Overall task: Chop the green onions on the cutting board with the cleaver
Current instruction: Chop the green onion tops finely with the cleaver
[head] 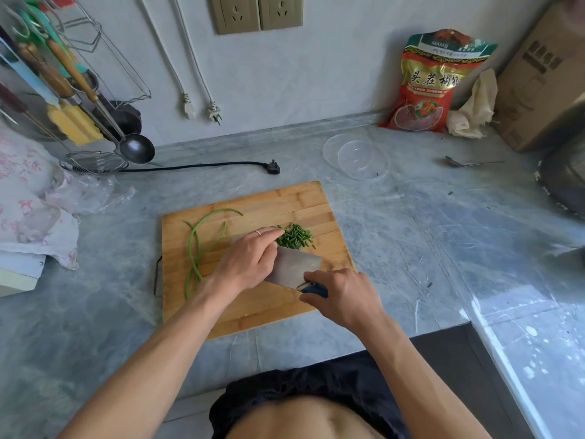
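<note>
A wooden cutting board lies on the grey marble counter. A pile of chopped green onion sits near its middle. Long uncut green onion stalks curve along the board's left side. My right hand grips the dark blue handle of the cleaver, whose flat blade lies tilted just below the chopped pile. My left hand rests over the blade's left part, its straight fingers reaching to the edge of the chopped pile. A ring is on one finger.
Clear plastic bowls stand behind the board, a spoon to their right. A red snack bag, a cloth and a cardboard box line the back right. A black plug and cord, a strainer and hanging utensils are at left.
</note>
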